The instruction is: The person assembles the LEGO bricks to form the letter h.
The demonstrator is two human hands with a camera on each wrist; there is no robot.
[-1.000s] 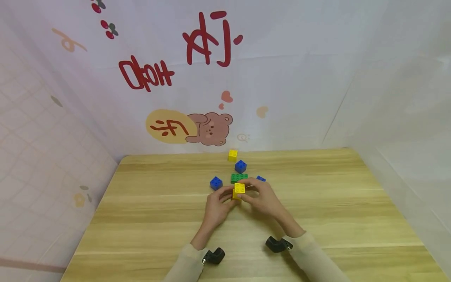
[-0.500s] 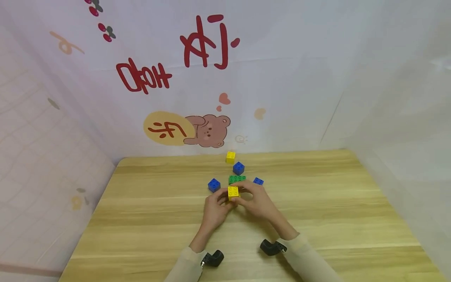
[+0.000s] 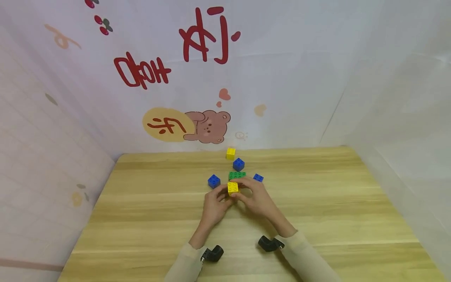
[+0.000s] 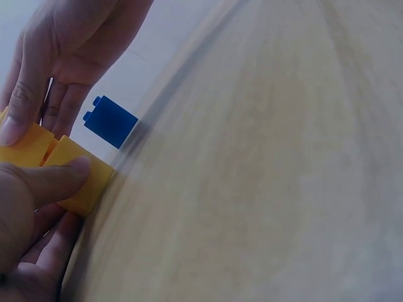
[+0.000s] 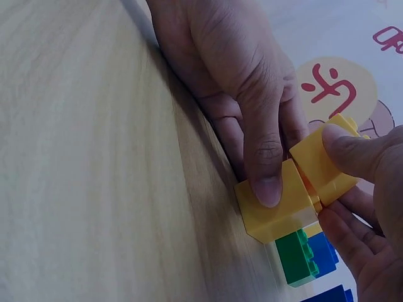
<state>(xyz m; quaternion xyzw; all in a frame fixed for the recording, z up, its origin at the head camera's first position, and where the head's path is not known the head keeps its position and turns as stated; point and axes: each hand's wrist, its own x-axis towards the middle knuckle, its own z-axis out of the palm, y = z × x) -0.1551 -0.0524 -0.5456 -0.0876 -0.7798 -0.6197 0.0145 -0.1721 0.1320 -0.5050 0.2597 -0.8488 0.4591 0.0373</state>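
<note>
Head view: high above the near side, facing forward and down over the table to the far wall. Wrist views: from left and right, close and low over the table, rolled sideways, facing far; both share two yellow blocks.

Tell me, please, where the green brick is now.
In the head view, slightly right of picture centre, the green brick lies on the table beyond the held yellow bricks and in front of the middle blue brick.
</note>
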